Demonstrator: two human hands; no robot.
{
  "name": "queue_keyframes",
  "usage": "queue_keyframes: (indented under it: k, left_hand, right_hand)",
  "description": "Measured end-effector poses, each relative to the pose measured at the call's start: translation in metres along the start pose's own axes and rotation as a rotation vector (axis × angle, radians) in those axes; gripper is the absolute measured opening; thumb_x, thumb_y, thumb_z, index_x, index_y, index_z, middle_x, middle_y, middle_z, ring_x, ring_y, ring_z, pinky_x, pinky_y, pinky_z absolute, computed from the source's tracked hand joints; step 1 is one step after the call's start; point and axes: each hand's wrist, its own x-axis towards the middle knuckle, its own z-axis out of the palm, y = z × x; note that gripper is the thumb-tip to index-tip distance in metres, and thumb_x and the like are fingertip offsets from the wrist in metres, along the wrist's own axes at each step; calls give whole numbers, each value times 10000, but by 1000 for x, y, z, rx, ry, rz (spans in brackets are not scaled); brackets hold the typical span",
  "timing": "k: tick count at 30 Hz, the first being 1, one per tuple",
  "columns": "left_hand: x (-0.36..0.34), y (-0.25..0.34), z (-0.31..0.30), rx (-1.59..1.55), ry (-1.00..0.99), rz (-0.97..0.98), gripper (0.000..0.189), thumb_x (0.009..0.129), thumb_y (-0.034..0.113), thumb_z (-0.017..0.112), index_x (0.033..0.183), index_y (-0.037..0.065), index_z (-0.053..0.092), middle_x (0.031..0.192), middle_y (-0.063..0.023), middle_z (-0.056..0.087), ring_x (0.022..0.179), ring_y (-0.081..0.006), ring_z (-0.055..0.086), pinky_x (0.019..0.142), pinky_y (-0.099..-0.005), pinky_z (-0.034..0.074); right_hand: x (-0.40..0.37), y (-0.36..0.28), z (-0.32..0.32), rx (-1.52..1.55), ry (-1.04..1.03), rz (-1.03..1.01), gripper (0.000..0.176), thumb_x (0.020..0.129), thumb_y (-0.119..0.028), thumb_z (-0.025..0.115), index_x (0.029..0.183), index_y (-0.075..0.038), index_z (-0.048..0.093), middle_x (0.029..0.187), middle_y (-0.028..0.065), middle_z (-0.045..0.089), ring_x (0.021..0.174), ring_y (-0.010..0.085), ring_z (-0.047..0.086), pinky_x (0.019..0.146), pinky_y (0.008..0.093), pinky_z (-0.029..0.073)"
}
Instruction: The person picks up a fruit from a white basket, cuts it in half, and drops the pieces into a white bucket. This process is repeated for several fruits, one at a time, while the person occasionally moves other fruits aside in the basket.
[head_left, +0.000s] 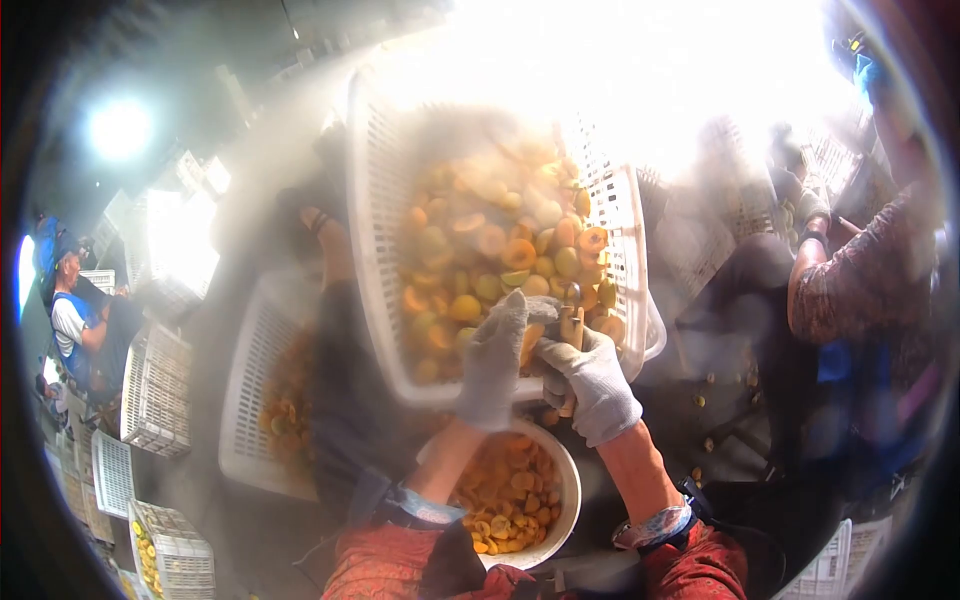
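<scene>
My left hand (pixel 492 355), in a pale work glove, is closed around an orange fruit half (pixel 531 342). My right hand (pixel 592 388), gloved the same way, grips a small hand tool (pixel 571 328) with a wooden-looking handle and a curved metal tip. Both hands are close together over the near edge of a white plastic crate (pixel 372 290). Halved yellow-orange fruit (pixel 518 252), like peaches or apricots, fills the crate. Below my wrists stands a round white bucket (pixel 572 490) holding orange fruit pieces (pixel 510 495).
Another white crate (pixel 245 400) with orange pieces stands at the left. A person (pixel 860 265) sits close on the right, and another person (pixel 80 320) is at the far left beside stacked crates (pixel 157 385). Bits of fruit lie on the floor. Glare washes out the top.
</scene>
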Motion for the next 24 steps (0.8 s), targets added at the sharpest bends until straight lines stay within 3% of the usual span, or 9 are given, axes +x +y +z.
queue_keyframes:
  k: [5,7,8,10,12,15,16,18,24]
  left_hand:
    - [-11,5,-1,31,-103,34,270,977,265,470,1051,31,585,920,-34,618,876,-139,606,772,-297,483]
    - [6,-2,-7,600,38,529,310,997,257,397,1054,24,593,965,-70,625,908,-177,597,803,-285,474]
    - [15,-6,-14,606,46,530,310,997,257,397,1054,24,593,965,-70,625,908,-177,597,803,-285,474]
    - [32,-10,-31,-687,239,-365,303,982,303,421,1028,64,602,978,-42,624,910,-176,598,808,-287,488]
    - [32,-9,-35,-678,329,-339,312,955,360,462,1009,87,603,968,-33,625,908,-155,598,802,-281,500]
    - [27,4,-33,-693,276,-406,340,936,393,491,1028,83,597,964,-21,625,911,-134,595,784,-275,499]
    - [26,2,-31,-621,237,-322,349,940,397,481,1028,79,596,963,-22,624,905,-129,596,772,-273,499]
    - [25,-7,-32,-550,193,-242,359,945,402,472,1028,75,595,962,-23,623,899,-125,597,761,-272,500]
    - [1,-8,-34,519,104,348,494,895,156,540,1348,16,400,1176,-128,547,1093,-258,524,922,-366,433]
  right_hand:
    - [-8,1,8,36,56,-37,75,844,-90,593,867,-28,558,649,46,545,409,57,419,349,196,315]
    - [-17,-9,15,-98,33,-141,56,830,-73,590,830,-24,562,625,43,534,412,52,422,347,199,309]
    - [-26,-21,15,-216,-46,-168,56,816,-59,597,807,-12,568,610,40,532,400,48,414,342,199,299]
    - [-30,-35,7,-305,-288,-148,68,806,-50,612,824,8,578,610,40,537,383,51,409,338,197,294]
    - [-23,-26,1,-400,-309,-94,109,813,-54,625,887,18,591,618,48,549,387,64,430,341,208,311]
    - [-14,7,-2,-813,9,-497,216,822,-80,645,1022,-22,589,666,58,588,486,109,531,428,280,417]
    - [-12,13,3,-956,52,-744,215,799,-61,646,1002,-25,583,744,108,618,606,226,608,567,339,477]
    - [-19,14,14,-1013,125,-647,207,789,-40,633,985,-29,566,816,161,614,750,349,623,676,387,484]
    - [-18,26,21,-1039,163,-665,186,804,-36,615,965,-39,521,799,187,606,789,390,616,644,413,484]
